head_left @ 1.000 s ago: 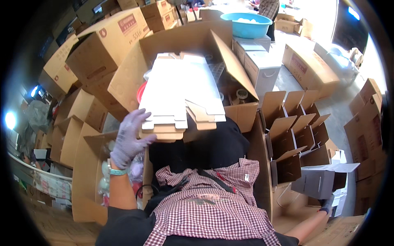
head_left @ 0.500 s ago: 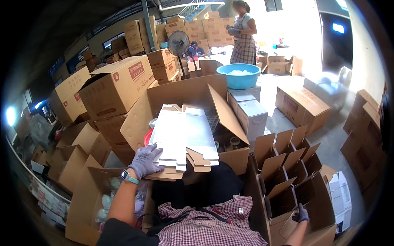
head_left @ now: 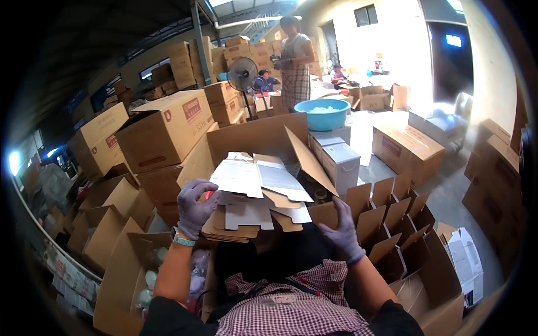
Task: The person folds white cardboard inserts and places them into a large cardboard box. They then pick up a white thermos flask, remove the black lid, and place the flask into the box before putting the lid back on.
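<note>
air was open above the blanks (head_left: 246, 215). flap (head_left: 310, 161) slanted up at their right, blocked a sideways pass; back wall (head_left: 259, 134) closed the far side. left hand (head_left: 197, 205) took up their left edge. gap lay between blanks and right hand (head_left: 340, 231); dividers (head_left: 371, 223) stood right of it.

A bright wall (head_left: 395, 42) spans the far right, with a small dark window (head_left: 365, 15). Right of it stands a dark doorway (head_left: 445, 70). A shadowy roof (head_left: 140, 39) covers the far left, beside a post (head_left: 202, 47); stairs (head_left: 262, 28) rise far back. A fan (head_left: 243, 74) stands mid-distance. Grey floor (head_left: 448, 193) shows right; a light (head_left: 14, 162) glows at far left.
</note>
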{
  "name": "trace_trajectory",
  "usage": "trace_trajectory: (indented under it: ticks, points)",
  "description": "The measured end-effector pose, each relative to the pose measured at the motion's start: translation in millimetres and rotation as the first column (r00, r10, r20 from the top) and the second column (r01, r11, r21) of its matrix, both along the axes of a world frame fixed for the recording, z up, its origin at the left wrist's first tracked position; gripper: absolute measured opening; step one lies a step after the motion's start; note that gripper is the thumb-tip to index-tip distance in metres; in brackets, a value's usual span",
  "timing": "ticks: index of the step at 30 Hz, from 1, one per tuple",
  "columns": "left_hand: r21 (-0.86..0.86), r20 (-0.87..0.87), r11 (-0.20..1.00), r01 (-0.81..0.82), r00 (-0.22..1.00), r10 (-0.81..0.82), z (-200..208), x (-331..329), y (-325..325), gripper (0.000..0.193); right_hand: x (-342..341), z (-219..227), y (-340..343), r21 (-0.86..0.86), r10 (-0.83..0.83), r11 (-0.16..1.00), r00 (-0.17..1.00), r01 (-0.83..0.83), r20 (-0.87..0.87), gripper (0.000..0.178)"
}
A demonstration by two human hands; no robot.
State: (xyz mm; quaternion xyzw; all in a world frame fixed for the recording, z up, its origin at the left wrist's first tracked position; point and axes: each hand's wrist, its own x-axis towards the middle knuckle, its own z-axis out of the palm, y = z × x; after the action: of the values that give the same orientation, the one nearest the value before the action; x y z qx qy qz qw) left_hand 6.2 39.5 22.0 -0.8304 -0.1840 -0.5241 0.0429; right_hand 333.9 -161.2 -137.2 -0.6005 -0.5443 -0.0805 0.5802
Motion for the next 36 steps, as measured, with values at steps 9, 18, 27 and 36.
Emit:
trace_trajectory:
  ticks: [9,18,27,36]
  points:
    - [0.404,0.686,0.849,0.341,0.500,-0.528,77,14,-79,0.082,-55,166,-37,0.384,0.284,0.813,0.873,-0.439,0.397,0.017]
    - [0.376,0.548,0.866,0.329,0.675,-0.494,80,19,-134,0.109,-144,243,-156,0.177,0.575,0.756,0.769,-0.630,0.278,0.021]
    - [0.344,0.425,0.829,0.441,0.714,-0.556,100,-8,-147,0.060,-118,203,-119,0.488,0.219,0.770,0.889,-0.411,0.402,0.091]
    - [0.090,0.204,0.443,0.892,0.419,-0.885,93,-40,-177,0.046,-133,197,-44,0.756,0.838,0.226,0.518,-0.614,0.171,0.096]
